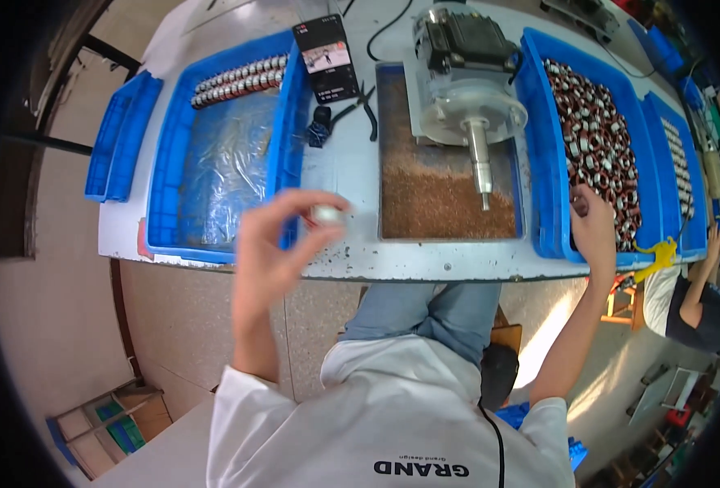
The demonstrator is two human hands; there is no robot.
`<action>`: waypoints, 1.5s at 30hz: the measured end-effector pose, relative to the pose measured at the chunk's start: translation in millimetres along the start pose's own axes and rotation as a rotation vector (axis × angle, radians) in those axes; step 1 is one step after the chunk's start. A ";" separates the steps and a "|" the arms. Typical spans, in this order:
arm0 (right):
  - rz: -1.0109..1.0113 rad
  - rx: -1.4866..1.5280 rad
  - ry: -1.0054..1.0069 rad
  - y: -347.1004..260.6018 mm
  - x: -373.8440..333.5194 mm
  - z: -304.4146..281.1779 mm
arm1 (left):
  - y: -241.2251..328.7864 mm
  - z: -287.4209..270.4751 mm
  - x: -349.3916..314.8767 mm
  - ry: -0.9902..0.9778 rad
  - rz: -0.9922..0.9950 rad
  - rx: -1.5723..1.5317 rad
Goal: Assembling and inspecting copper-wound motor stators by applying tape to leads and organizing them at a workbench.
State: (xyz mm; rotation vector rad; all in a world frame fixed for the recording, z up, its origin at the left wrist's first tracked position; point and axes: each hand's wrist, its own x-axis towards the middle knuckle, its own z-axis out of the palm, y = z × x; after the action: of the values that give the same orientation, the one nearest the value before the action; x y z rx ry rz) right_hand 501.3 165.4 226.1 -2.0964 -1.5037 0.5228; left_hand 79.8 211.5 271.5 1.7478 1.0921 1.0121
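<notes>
My left hand (269, 248) is raised over the table's front edge. Its thumb and fingers pinch a small wound coil ring (327, 215), white with some red; hand and ring are slightly blurred. At the right, my right hand (593, 228) reaches over the near left part of a blue bin (545, 163) heaped with coil rings (596, 138) in red-brown wire and white. Its fingers are curled together among the rings, and what they hold is hidden. Between my hands stands a motor-driven machine (467, 49) with a metal spindle (480, 163) pointing toward me.
Under the spindle lies a tray (445, 203) strewn with copper-coloured bits. The left blue bin (158, 163) has clear plastic sheeting and rows of coils (242, 81). Pliers (366, 110), a dark wristwatch (319, 126) and a phone (327, 57) lie between. A person (693, 305) sits far right.
</notes>
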 end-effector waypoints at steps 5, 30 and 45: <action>0.070 0.012 0.014 -2.9 4.7 0.3 | -49.7 -95.8 87.1 0.198 -0.045 0.510; -0.029 -0.025 0.186 1.3 -0.1 9.1 | -185.3 -134.7 193.3 0.011 -0.388 0.244; -0.289 -0.502 0.053 72.0 194.6 -35.2 | -204.1 -152.0 185.4 -0.119 -0.300 0.513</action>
State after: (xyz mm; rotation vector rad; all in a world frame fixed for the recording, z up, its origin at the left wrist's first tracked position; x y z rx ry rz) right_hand 637.2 325.0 207.5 -2.1582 -2.0206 -0.0255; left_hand -59.0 476.5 173.2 1.9256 1.5761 0.4588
